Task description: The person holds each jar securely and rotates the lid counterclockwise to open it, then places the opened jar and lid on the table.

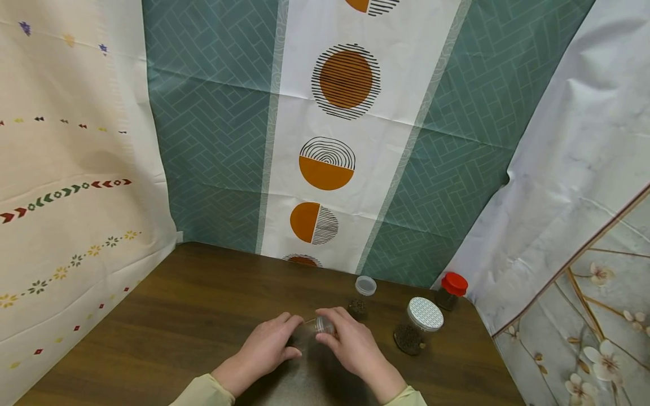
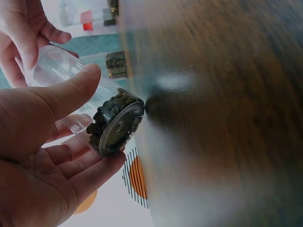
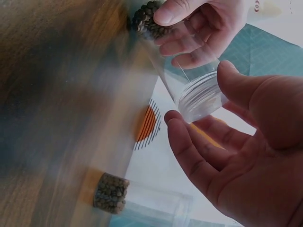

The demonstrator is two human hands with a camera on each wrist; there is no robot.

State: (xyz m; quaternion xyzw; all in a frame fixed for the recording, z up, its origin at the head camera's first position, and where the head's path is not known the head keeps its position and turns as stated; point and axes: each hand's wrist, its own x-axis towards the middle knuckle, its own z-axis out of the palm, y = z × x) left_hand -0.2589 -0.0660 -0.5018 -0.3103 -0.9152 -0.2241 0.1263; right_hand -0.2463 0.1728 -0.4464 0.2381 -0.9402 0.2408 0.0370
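Note:
A clear plastic jar [image 2: 118,125], tilted, is held between both hands low over the table, its base close to the wood. Small dark brown bean-like pieces [image 3: 147,21] are gathered at its base end. My left hand [image 1: 271,342] grips the jar's body, thumb on one side and fingers on the other, as the left wrist view shows. At the other end, my right hand [image 1: 350,341] holds the clear ridged lid [image 3: 201,97] between thumb and fingertips. The lid sits over the jar's mouth.
Right of the hands stand a clear-lidded jar [image 1: 358,306] of dark pieces, a wider jar [image 1: 408,338] with a patterned white lid, and a red-lidded jar [image 1: 447,299] farther back. The brown wooden table [image 1: 167,316] is bordered by hanging cloths [image 1: 218,141].

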